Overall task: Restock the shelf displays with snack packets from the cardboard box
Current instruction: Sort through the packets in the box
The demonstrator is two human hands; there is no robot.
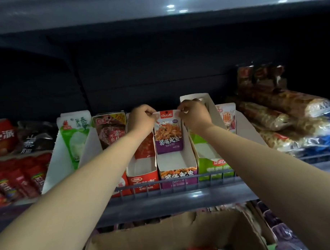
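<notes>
Two hands at the grey metal shelf (176, 205) w/ wire front rail; brown cardboard box (175, 235) below. Purple-fronted open display carton (174, 168) has room in front. Left hand (142, 117) & right hand (193, 114), each grip pinched on a top corner of the purple snack packet (168, 133), seating it at the carton's back. Next: release, fetch more; side walls tight.

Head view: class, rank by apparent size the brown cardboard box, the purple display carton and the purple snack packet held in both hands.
1. Brown cardboard box, though nearest the camera.
2. Purple display carton.
3. Purple snack packet.
</notes>
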